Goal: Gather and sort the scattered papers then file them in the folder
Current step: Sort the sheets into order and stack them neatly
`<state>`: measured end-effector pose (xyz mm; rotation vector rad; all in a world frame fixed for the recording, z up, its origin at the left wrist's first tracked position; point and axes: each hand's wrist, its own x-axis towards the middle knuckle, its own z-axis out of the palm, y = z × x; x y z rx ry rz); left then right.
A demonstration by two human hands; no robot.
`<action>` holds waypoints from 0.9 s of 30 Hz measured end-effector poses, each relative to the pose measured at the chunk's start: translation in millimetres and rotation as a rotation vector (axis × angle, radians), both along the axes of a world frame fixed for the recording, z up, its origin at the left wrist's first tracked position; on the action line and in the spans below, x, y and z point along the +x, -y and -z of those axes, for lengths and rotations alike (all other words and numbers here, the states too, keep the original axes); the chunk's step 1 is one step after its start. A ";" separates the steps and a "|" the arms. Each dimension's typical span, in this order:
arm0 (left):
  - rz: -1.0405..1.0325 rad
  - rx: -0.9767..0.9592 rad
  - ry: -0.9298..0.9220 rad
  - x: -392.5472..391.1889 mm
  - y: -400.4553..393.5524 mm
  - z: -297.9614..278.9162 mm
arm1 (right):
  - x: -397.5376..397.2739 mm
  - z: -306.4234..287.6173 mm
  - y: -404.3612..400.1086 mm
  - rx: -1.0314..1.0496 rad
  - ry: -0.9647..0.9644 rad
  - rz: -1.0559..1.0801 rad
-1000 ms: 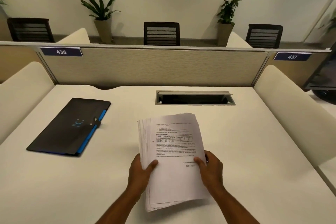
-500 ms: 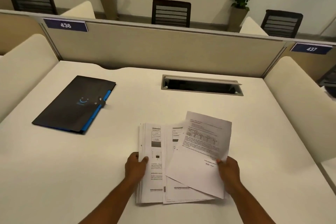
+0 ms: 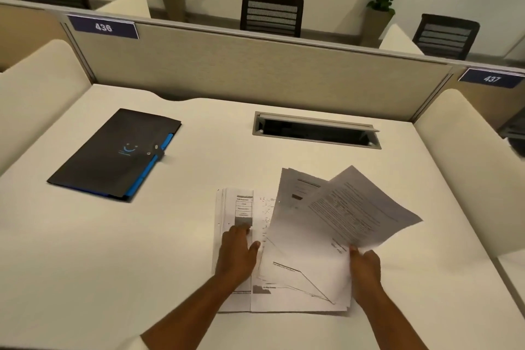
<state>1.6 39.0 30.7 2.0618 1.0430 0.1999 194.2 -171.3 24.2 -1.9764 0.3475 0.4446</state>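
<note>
Head view: left grip [image 3: 237,254] flat on papers [image 3: 235,236], right grip [image 3: 365,270] pinching fanned sheets [image 3: 355,207].

**Where things lie on the desk**

The folder [image 3: 115,155] lies on the desk [image 3: 85,264] at the far left, well apart from the papers [image 3: 298,250]. The papers lie near the front, right of the middle. The left hand [image 3: 237,254] rests on their left part; the right hand [image 3: 365,270] holds sheets at their right side. The cable slot [image 3: 316,133] is behind the papers, before the partition [image 3: 255,68].
</note>
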 end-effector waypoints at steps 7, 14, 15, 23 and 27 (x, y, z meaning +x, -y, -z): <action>0.060 0.103 -0.256 16.4 -2.1 2.0 | 1.9 3.5 27.0 -0.053 0.006 -0.011; -0.045 0.063 -0.244 29.7 1.2 -1.4 | -5.1 -5.5 21.4 -0.288 0.173 -0.194; -0.078 0.040 -0.221 30.0 1.7 -2.1 | -5.4 -4.9 21.6 -0.303 0.185 -0.208; -0.143 0.102 -0.140 25.8 9.0 8.6 | 4.9 -0.5 40.3 -0.337 0.238 -0.147; -0.091 0.146 -0.236 30.4 10.9 9.4 | 14.3 -4.0 57.1 -0.393 0.236 -0.126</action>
